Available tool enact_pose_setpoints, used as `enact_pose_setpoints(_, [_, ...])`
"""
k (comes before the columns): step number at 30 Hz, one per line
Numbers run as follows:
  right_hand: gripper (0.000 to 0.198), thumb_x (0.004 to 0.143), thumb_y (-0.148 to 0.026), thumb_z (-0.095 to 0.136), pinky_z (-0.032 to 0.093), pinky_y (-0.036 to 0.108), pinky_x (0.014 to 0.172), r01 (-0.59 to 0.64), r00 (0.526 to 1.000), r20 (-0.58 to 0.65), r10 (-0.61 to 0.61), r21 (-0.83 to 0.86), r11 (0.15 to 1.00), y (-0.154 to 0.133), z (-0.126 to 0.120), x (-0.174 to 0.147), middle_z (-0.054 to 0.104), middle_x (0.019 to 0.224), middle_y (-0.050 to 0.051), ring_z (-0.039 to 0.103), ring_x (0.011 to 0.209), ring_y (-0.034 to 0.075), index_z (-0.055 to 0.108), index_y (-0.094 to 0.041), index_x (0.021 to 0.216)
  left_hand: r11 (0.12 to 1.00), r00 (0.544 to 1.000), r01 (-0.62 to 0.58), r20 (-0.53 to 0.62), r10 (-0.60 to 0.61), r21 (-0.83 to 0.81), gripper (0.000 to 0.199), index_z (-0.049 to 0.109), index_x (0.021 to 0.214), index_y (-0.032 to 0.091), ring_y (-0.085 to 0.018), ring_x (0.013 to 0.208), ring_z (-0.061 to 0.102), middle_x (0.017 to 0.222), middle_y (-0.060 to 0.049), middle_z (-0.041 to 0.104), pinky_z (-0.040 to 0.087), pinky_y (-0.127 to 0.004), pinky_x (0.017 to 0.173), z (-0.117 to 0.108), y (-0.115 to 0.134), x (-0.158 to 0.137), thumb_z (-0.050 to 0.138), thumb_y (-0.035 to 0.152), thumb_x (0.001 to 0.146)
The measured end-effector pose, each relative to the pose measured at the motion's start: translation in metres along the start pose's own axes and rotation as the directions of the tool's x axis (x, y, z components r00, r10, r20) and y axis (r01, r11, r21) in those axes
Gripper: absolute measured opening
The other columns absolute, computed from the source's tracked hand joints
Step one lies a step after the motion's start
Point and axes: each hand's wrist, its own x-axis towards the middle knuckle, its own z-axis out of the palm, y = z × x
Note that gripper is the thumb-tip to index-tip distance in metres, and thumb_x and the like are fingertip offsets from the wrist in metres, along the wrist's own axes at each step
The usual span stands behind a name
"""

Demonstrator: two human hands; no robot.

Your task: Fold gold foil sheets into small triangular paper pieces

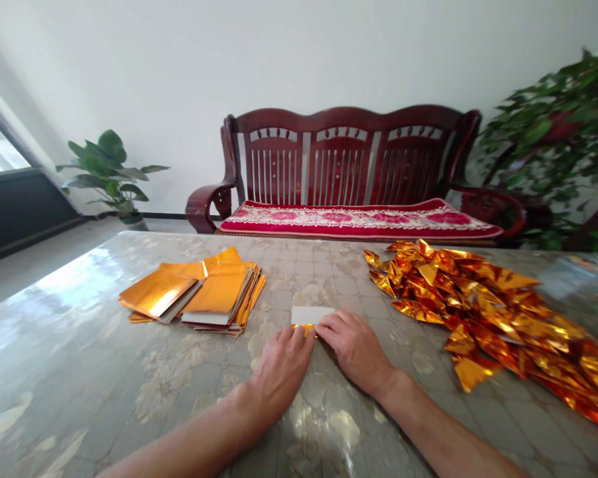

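A sheet of gold foil paper (311, 315) lies on the table in front of me, its white back facing up. Its near edge is turned over, showing a thin gold strip. My left hand (286, 362) presses and pinches this strip from the left, fingers curled together. From the right, my right hand (355, 348) grips the same edge, with its fingertips bent down onto the paper. Both hands hide parts of the fold. To the left is a stack of flat gold foil sheets (219, 290). A heap of folded gold foil pieces (498, 309) spreads out on the right.
The patterned, glossy table (189, 425) reaches across the view. Beyond it stands a dark red wooden bench (299, 123) with a red floral cushion (359, 219). A potted plant (110, 169) is at the left, and a leafy plant (553, 133) at the right.
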Motion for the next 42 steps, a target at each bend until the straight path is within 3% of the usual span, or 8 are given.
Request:
enact_pose_setpoints(9, [0.028, 0.090, -0.008, 0.054, 0.044, 0.034, 0.089, 0.012, 1.000, -0.001, -0.012, -0.018, 1.000, 0.008, -0.003, -0.018, 0.069, 0.110, 0.006, 0.057, 0.101, 0.021, 0.065, -0.019, 0.113, 0.996, 0.999, -0.017, -0.036, 0.020, 0.092, 0.042, 0.048, 0.131, 0.012, -0.029, 0.120, 0.055, 0.129, -0.017, 0.057, 0.051, -0.040, 0.095, 0.006, 0.010, -0.014, 0.045, 0.007, 0.089])
enact_pose_setpoints(18, [0.020, 0.083, -0.005, 0.051, 0.039, 0.034, 0.077, -0.053, 0.999, -0.002, 0.054, -0.138, 0.989, -0.002, -0.007, -0.021, 0.064, 0.082, 0.007, 0.053, 0.082, 0.022, 0.066, -0.018, 0.081, 0.999, 0.999, 0.003, -0.050, -0.005, -0.045, 0.040, 0.049, 0.129, 0.014, -0.026, 0.126, 0.052, 0.133, -0.016, 0.056, 0.047, -0.040, 0.102, 0.005, -0.001, -0.009, 0.044, 0.006, 0.091])
enact_pose_setpoints(23, [0.016, 0.082, -0.011, 0.052, 0.036, 0.034, 0.071, 0.068, 0.996, 0.055, -0.065, -0.063, 0.996, -0.025, -0.011, -0.021, 0.062, 0.080, 0.006, 0.050, 0.076, 0.019, 0.062, -0.019, 0.073, 0.982, 0.998, 0.001, -0.068, -0.014, -0.187, 0.030, 0.054, 0.120, 0.020, -0.022, 0.123, 0.055, 0.127, -0.010, 0.062, 0.040, -0.042, 0.108, -0.005, -0.020, 0.005, 0.041, 0.011, 0.095])
enact_pose_setpoints(27, [0.014, 0.084, -0.013, 0.052, 0.038, 0.032, 0.072, 0.178, 0.978, 0.101, -0.180, 0.033, 0.984, -0.035, -0.010, -0.016, 0.064, 0.081, 0.005, 0.052, 0.078, 0.018, 0.063, -0.019, 0.078, 0.976, 0.997, -0.003, -0.075, -0.013, -0.216, 0.031, 0.052, 0.126, 0.020, -0.025, 0.132, 0.048, 0.139, -0.010, 0.055, 0.031, -0.048, 0.113, 0.001, -0.029, 0.011, 0.042, 0.021, 0.097])
enact_pose_setpoints(31, [0.022, 0.085, -0.009, 0.048, 0.041, 0.030, 0.074, 0.207, 0.977, 0.021, -0.214, 0.182, 0.961, -0.028, -0.007, -0.014, 0.067, 0.081, 0.002, 0.056, 0.078, 0.016, 0.066, -0.021, 0.085, 0.971, 0.998, -0.036, -0.064, 0.021, -0.237, 0.049, 0.042, 0.140, 0.020, -0.025, 0.138, 0.040, 0.146, -0.011, 0.048, 0.026, -0.048, 0.116, 0.007, -0.033, 0.012, 0.052, 0.027, 0.093])
enact_pose_setpoints(35, [0.035, 0.079, 0.001, 0.043, 0.045, 0.028, 0.077, 0.002, 0.987, -0.155, 0.041, 0.263, 0.965, -0.006, -0.004, -0.013, 0.070, 0.083, 0.002, 0.060, 0.081, 0.015, 0.069, -0.022, 0.086, 0.935, 0.984, -0.172, -0.008, 0.179, -0.310, 0.068, 0.023, 0.151, 0.024, -0.022, 0.142, 0.035, 0.150, -0.011, 0.044, 0.022, -0.048, 0.118, 0.004, -0.038, 0.012, 0.056, 0.034, 0.092])
enact_pose_setpoints(37, [0.041, 0.075, 0.004, 0.042, 0.047, 0.029, 0.081, -0.042, 0.984, -0.155, 0.087, 0.271, 0.962, 0.003, -0.003, -0.012, 0.071, 0.088, 0.002, 0.060, 0.086, 0.016, 0.070, -0.022, 0.090, 0.910, 0.970, -0.225, 0.008, 0.243, -0.350, 0.079, 0.014, 0.153, 0.026, -0.022, 0.142, 0.034, 0.152, -0.011, 0.041, 0.020, -0.048, 0.119, 0.002, -0.040, 0.012, 0.060, 0.037, 0.090])
enact_pose_setpoints(42, [0.045, 0.082, 0.001, 0.045, 0.044, 0.032, 0.094, 0.018, 0.999, -0.033, -0.010, 0.243, 0.970, 0.009, -0.002, -0.008, 0.069, 0.109, 0.004, 0.057, 0.104, 0.017, 0.066, -0.023, 0.114, 0.887, 0.956, -0.281, -0.027, 0.291, -0.367, 0.101, 0.004, 0.154, 0.026, -0.023, 0.142, 0.035, 0.152, -0.014, 0.039, 0.018, -0.050, 0.119, 0.005, -0.045, 0.013, 0.070, 0.045, 0.081])
